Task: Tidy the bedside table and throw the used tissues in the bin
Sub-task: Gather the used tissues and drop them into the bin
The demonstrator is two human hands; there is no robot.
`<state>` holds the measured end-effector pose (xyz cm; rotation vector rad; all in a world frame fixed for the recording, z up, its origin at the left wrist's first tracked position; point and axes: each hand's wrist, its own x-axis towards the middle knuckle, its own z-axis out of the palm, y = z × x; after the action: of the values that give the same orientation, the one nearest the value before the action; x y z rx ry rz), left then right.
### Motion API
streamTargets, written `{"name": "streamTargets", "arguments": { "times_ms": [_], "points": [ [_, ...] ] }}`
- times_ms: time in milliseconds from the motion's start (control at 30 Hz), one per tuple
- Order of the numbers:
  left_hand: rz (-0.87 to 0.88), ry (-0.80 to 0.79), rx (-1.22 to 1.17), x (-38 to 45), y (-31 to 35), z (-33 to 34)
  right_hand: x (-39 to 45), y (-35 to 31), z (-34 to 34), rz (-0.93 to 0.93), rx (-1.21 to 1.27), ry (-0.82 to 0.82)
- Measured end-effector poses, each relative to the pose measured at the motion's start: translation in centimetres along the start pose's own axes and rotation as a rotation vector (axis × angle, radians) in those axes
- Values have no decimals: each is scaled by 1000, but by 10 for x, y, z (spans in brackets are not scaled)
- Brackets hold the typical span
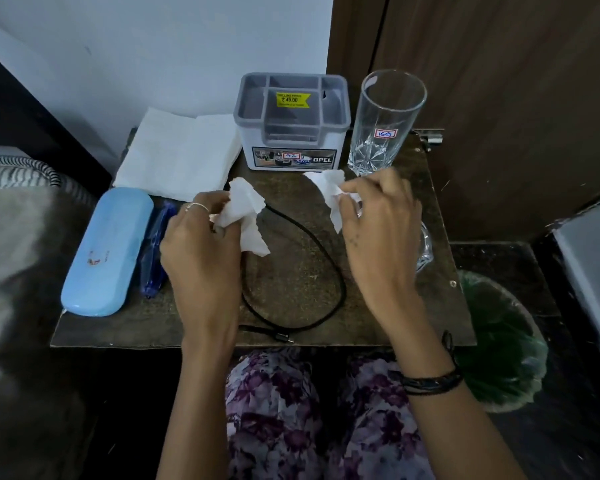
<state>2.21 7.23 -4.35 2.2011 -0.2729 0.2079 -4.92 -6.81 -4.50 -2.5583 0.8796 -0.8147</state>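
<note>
My left hand [198, 251] grips a crumpled white tissue [246, 209] above the middle of the dark bedside table [291, 285]. My right hand [378, 230] pinches a second crumpled tissue [328, 188] just in front of the tall glass [385, 123]. Both tissues are lifted off the tabletop. The bin [499, 341], lined with a green bag, stands on the floor to the right of the table, below my right forearm.
A grey organiser box [291, 123] stands at the back. A stack of flat white napkins [181, 154] lies back left. A light blue glasses case [108, 251] and a blue pen packet [155, 244] lie left. A black cable [326, 265] loops across the middle.
</note>
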Motion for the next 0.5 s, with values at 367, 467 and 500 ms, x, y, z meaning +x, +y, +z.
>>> {"name": "streamTargets", "arguments": {
  "times_ms": [367,467,500],
  "points": [
    [177,-375,-127,-78,97,50,-52,56,-73,309,381,149],
    [254,-497,-217,-113,127,79,-58,102,-101,443,415,270],
    [262,-533,-246,-126,136,92,-60,120,-108,493,427,305]
  ]
}}
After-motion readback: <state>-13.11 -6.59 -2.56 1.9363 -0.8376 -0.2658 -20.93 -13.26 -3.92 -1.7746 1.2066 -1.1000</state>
